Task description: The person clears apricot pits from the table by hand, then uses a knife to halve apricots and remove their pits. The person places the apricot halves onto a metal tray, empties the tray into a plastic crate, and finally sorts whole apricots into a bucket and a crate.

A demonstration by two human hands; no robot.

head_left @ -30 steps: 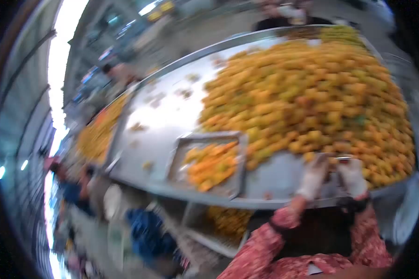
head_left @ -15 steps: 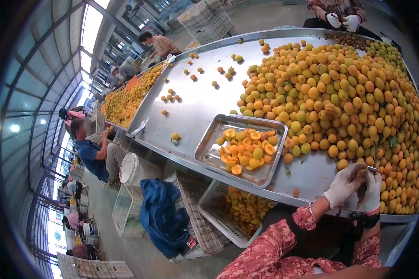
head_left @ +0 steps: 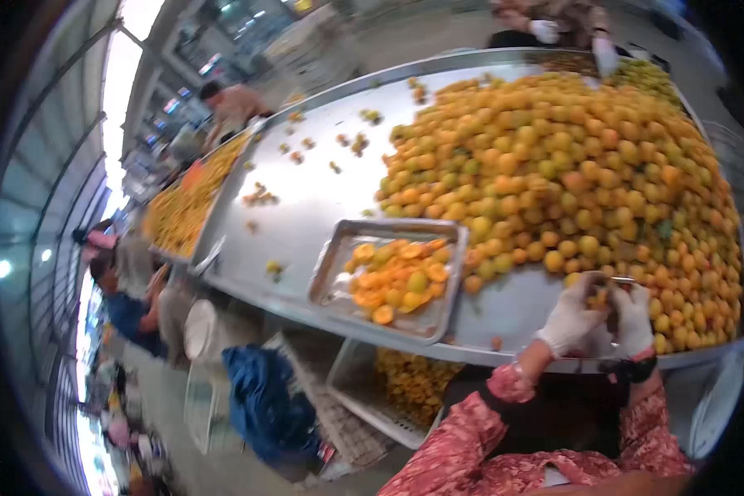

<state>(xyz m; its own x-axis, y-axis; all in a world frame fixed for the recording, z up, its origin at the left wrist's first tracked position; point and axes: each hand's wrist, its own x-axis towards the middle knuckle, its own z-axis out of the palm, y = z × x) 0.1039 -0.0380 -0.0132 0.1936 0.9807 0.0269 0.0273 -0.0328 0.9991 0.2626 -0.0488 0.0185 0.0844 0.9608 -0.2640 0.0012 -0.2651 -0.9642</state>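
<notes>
My left hand [head_left: 572, 321], in a white glove, is closed around an apricot [head_left: 600, 296] over the near edge of the metal table. Close against it, my gloved right hand [head_left: 634, 318] is curled around a small metal tool [head_left: 622, 281]; blur and the fingers hide its shape. Just beyond both hands rises a large heap of whole apricots [head_left: 554, 182]. Farther left, a rectangular steel tray [head_left: 322, 277] holds split apricot halves [head_left: 397, 277], cut sides showing on several.
Below the metal table [head_left: 293, 211] stands a white crate [head_left: 351, 372] of apricot pieces, beside a blue cloth [head_left: 264, 405] and a white bucket [head_left: 200, 329]. Loose apricots dot the tabletop. A gloved co-worker [head_left: 546, 21] sits across; others work along the left.
The view has shifted and blurred, so the table sits farther left. My hands have come slightly apart, and an apricot shows between them. The co-worker's hands opposite have spread apart.
</notes>
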